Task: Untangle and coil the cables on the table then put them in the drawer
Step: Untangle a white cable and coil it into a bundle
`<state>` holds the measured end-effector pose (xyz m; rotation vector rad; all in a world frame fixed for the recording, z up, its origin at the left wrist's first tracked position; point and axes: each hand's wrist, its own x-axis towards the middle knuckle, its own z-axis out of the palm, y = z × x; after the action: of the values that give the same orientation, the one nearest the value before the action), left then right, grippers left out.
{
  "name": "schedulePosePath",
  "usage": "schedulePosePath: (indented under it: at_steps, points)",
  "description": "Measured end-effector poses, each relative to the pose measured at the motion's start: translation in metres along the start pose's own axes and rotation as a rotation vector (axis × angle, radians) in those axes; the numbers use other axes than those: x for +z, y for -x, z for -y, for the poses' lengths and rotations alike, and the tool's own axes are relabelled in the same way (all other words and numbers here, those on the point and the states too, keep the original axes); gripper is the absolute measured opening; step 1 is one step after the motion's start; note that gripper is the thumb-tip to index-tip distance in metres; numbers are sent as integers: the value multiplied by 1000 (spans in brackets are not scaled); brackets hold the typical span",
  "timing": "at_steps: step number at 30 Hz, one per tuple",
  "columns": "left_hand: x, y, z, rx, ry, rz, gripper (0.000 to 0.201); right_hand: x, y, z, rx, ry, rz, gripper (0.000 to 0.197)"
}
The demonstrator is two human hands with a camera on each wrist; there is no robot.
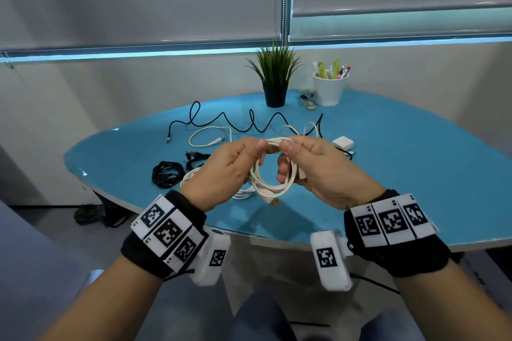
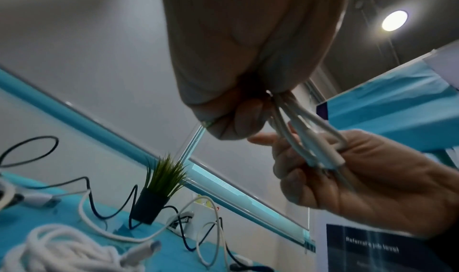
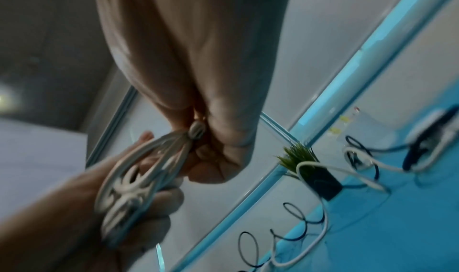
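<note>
Above the blue table (image 1: 401,174) I hold a white cable coil (image 1: 273,184) between both hands, its USB plug (image 1: 274,202) hanging at the bottom. My left hand (image 1: 257,152) pinches the top of the loops from the left. My right hand (image 1: 285,159) grips them from the right, fingers curled round the strands. In the left wrist view the strands (image 2: 310,142) run from the left hand (image 2: 236,109) into the right hand (image 2: 347,178). The right wrist view shows the coil (image 3: 129,188) blurred. No drawer is in view.
On the table lie a long wavy black cable (image 1: 249,122), a loose white cable (image 1: 210,137), a coiled black cable (image 1: 167,174), a small black cable (image 1: 196,159), another white bundle (image 1: 243,194) and a white charger (image 1: 343,143). A potted plant (image 1: 275,75) and pen cup (image 1: 329,88) stand behind.
</note>
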<state>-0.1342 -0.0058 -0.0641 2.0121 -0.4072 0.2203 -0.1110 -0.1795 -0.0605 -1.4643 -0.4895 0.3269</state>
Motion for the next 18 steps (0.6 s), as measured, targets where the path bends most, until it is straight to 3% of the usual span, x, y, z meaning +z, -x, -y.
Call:
schedulePosePath:
  at_steps: [5,9,14,18]
  points:
    - [8,0,1,48,-190,-107,39,4,-1,-9,-80,245,-96,39]
    - [8,-2,3,96,-288,-118,41,6,-2,-12,-162,474,-182,20]
    - [7,-3,5,67,-209,-87,41,1,-4,-9,-172,656,-241,23]
    - [-3,-5,5,-48,-45,-16,33,-8,-5,-3,-128,613,-254,24]
